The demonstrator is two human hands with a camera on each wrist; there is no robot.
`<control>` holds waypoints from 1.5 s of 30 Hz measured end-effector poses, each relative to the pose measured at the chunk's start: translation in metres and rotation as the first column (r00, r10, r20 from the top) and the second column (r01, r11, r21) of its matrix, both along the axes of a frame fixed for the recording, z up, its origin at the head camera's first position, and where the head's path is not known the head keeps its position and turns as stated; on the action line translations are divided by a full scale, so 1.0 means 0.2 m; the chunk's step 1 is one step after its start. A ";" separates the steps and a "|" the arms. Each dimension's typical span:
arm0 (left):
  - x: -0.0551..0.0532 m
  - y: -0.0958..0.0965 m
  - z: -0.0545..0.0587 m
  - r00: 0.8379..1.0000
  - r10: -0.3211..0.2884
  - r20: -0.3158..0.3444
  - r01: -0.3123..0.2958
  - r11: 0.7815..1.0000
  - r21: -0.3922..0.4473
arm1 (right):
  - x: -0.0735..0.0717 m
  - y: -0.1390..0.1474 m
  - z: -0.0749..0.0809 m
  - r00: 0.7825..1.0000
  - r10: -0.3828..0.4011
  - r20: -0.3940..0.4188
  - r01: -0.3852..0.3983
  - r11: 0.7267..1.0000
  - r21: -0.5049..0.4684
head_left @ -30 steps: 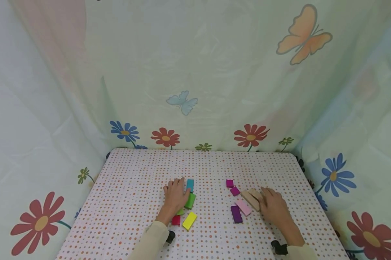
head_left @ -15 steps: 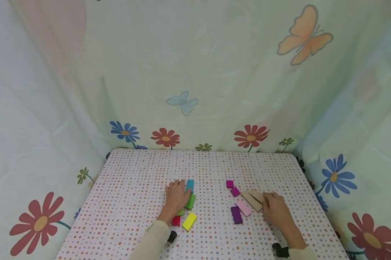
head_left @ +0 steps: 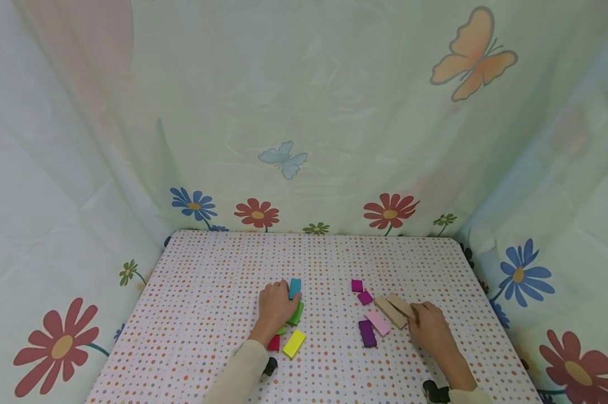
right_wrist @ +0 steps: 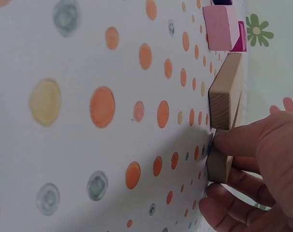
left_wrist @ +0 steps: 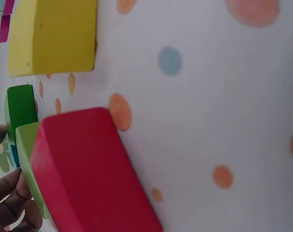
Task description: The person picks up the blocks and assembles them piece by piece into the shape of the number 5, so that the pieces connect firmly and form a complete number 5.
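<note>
In the head view my left hand [head_left: 276, 308] has its fingers curled by a blue block [head_left: 295, 288] and its thumb at the near end, pinching it. The left wrist view shows this blue block [left_wrist: 14, 155] only as a sliver between thumb and fingers. Close by lie a green block [head_left: 296, 314], a light green block [left_wrist: 28, 145] partly behind a red block [left_wrist: 88, 169], and a yellow block [head_left: 295, 343]. My right hand [head_left: 430, 331] pinches the near end of a plain wooden block [right_wrist: 219, 164]. Beside it is another wooden block [head_left: 390, 313].
Left of the wooden blocks lie a pink block [head_left: 378, 322], a dark purple block [head_left: 368, 334] and two magenta blocks, one [head_left: 357, 285] farther back than the other [head_left: 365, 297]. All rest on a dotted table [head_left: 329, 370], with a printed curtain [head_left: 334, 112] behind.
The left fingers have curled in and the hand has shifted slightly right against the blue block. My right hand has drawn back slightly, its fingers closing on the right wooden block's end.
</note>
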State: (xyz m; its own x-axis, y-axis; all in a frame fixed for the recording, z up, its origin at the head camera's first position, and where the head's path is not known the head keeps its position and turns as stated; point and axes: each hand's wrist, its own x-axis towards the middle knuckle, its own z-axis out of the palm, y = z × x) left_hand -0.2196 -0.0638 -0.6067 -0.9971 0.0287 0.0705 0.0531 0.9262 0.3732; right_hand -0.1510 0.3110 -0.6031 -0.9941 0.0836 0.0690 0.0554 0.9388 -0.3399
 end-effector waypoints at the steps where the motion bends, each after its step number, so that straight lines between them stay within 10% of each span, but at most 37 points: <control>1: 0.00 0.00 0.00 1.000 -0.001 -0.003 0.001 1.000 -0.002 | 0.00 0.00 0.00 1.000 -0.007 0.008 0.007 1.000 -0.002; 22: -0.01 0.01 -0.01 1.000 -0.006 -0.006 0.006 1.000 -0.007 | 0.00 0.03 0.00 0.995 -0.088 0.049 0.092 0.992 -0.087; 45: 0.00 0.02 -0.02 0.977 0.069 -0.204 -0.041 0.990 0.137 | 0.03 0.11 0.01 0.961 -0.265 0.077 0.275 0.897 -0.346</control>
